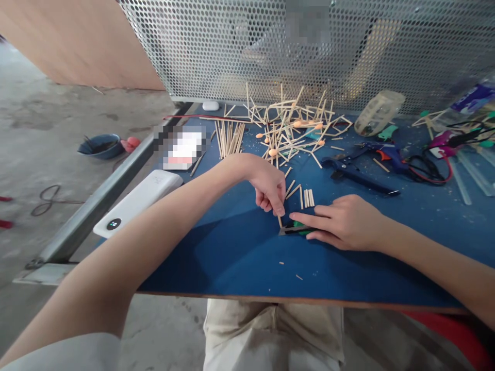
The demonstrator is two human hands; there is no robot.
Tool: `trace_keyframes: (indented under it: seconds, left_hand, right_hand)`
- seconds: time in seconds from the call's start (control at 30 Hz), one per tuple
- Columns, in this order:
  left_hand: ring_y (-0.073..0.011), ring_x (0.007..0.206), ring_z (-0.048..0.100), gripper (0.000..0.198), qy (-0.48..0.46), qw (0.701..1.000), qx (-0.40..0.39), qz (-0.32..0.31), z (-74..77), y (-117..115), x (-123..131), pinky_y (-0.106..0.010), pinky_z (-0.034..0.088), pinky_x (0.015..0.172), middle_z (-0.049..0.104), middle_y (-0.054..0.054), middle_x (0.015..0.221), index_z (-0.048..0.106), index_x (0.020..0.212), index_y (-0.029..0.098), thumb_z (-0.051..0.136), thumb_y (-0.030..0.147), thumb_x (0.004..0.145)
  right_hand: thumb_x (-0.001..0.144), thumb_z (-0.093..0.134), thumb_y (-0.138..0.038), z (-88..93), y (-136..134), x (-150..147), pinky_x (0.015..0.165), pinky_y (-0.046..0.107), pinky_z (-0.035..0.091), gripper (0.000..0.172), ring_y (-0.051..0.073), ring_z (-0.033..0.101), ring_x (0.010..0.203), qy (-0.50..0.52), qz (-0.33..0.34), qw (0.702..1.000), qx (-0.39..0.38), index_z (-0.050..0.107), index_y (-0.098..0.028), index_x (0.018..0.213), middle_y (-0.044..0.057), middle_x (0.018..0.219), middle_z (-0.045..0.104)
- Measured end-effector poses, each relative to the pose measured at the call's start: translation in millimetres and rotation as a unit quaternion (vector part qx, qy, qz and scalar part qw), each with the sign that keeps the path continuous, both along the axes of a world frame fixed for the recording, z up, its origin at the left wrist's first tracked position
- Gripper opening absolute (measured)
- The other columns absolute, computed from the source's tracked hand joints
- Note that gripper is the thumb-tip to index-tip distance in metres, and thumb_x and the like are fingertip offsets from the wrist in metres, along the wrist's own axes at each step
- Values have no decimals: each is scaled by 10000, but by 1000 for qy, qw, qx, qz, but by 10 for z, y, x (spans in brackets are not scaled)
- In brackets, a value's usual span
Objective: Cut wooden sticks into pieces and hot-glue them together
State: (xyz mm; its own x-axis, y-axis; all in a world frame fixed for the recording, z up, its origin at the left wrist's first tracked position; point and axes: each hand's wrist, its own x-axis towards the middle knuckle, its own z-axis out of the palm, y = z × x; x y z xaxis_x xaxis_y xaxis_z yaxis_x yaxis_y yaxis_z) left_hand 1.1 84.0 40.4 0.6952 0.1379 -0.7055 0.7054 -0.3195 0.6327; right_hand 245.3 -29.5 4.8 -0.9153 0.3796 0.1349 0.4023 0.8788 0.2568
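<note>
L hand (pixel 270 193) pinches a thin wooden stick (pixel 280 221) btwn thumb & fingers; R hand (pixel 346 222) grips a blk/green cutter (pixel 290 230), blade at stick's near end. Stick's on the blue counter (pixel 232 268), near short stick pcs (pixel 311 198); loose stick bundle (pixel 231 143) farther back.

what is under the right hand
A green-and-black utility knife shows partly under the right hand, its blade by the wooden stick that the left hand pinches. The rest, and anything else beneath, is covered.
</note>
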Motion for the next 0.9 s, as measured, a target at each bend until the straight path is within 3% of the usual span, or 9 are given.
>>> trace_keyframes:
  seconds: [0.33, 0.6, 0.9]
  left_hand:
    - [-184, 721, 696, 392, 4, 1000, -20, 12, 1, -5, -6, -306, 568, 747, 756, -53, 786, 788, 816, 208, 796, 566, 656]
    - [-203, 766, 722, 366, 7, 999, -31, 13, -24, 16, -13, -340, 575, 811, 769, -51, 800, 793, 831, 229, 800, 556, 667]
    - [-213, 786, 723, 356, 0, 999, -32, 17, -14, -6, -13, -370, 560, 874, 770, -48, 794, 796, 846, 232, 802, 538, 666]
  right_hand:
    - [1020, 445, -484, -54, 48, 24, 566, 300, 260, 496, 119, 520, 553, 18, -22, 1000, 4, 498, -279, 1469, 4, 826, 703]
    - [1028, 415, -475, 14, -3, -13, 535, 298, 193, 487, 112, 493, 510, 7, -34, 999, -5, 510, -273, 1461, 13, 797, 708]
    - [1024, 417, -473, 58, 34, -5, 544, 283, 199, 500, 107, 501, 519, -9, -5, 999, -44, 505, -250, 1463, 39, 834, 730]
